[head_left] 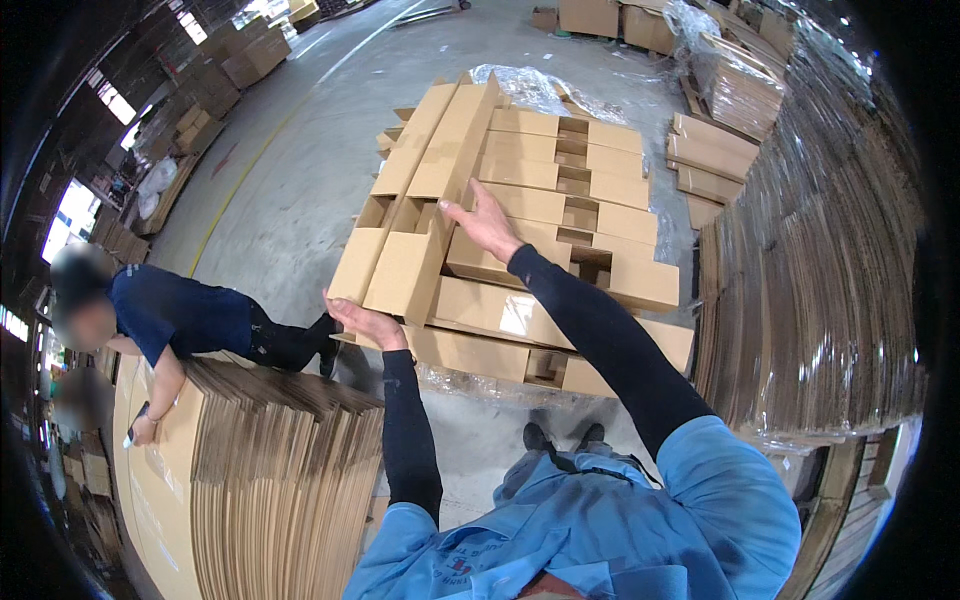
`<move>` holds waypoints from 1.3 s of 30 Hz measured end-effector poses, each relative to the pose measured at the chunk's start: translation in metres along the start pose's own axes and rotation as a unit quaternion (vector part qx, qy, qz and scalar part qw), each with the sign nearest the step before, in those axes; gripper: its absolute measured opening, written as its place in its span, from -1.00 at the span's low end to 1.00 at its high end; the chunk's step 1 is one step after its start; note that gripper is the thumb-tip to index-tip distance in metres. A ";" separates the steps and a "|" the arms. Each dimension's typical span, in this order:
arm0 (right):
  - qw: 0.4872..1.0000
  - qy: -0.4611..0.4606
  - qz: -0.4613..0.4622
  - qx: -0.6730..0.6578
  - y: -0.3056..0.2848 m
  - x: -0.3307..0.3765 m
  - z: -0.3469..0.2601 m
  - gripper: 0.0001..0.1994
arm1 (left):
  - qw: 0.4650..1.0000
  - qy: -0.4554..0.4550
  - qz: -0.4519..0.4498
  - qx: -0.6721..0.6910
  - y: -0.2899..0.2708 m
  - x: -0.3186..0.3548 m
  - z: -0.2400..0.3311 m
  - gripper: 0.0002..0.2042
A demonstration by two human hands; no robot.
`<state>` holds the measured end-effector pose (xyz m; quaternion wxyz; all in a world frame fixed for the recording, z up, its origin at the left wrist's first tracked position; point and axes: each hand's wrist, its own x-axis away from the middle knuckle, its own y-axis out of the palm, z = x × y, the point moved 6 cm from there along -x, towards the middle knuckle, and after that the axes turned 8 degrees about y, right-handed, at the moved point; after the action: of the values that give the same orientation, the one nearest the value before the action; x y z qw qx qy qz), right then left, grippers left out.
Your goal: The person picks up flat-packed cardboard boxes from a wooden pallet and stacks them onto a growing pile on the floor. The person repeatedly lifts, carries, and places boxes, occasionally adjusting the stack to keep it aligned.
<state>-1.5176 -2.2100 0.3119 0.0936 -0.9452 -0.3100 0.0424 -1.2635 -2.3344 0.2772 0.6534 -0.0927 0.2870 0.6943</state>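
Two long, narrow cardboard cartons (pixel 408 275) lie side by side across the top left of a stack, pointing away from me, with cut-out openings along their tops. My left hand (pixel 368 324) rests against their near end, fingers stretched toward the left corner. Against the right side of the right-hand carton lies my right hand (pixel 487 222), its fingers extended and thumb apart. Beneath and to the right, several similar long cartons (pixel 630 283) lie crosswise in rows. The palm sides of both hands are partly hidden.
At my left stands a tall bundle of flat cardboard sheets (pixel 285 480); a person in a dark shirt (pixel 190 310) leans over it. Wrapped cardboard stacks (pixel 810 270) rise on the right. Clear plastic film (pixel 550 92) lies behind the cartons. A yellow line (pixel 240 185) crosses the floor.
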 end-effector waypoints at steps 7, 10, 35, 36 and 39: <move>0.981 -0.138 0.130 -0.047 -0.130 0.120 -0.016 -0.34 | 0.999 0.001 0.028 -0.033 -0.012 0.000 0.014 -0.29; 0.946 -0.140 0.284 -0.065 -0.240 0.201 0.003 -0.47 | 0.991 0.041 0.042 -0.119 -0.026 0.007 0.028 -0.31; 0.648 0.190 0.724 -0.138 -0.303 0.928 0.181 -0.58 | 0.432 0.015 -0.780 0.453 -0.103 0.663 0.425 -0.40; 0.619 0.204 0.747 -0.133 -0.300 0.961 0.177 -0.57 | 0.396 -0.038 -0.813 0.426 -0.119 0.684 0.435 -0.41; 0.503 0.223 0.825 -0.128 -0.284 1.055 0.171 -0.57 | 0.258 -0.005 -0.884 0.391 -0.157 0.751 0.434 -0.45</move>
<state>-0.8566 -1.3330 0.1788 -0.0401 -0.7524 0.6396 -0.1522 -1.1030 -1.4703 0.2102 0.8197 -0.0189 0.2605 -0.5098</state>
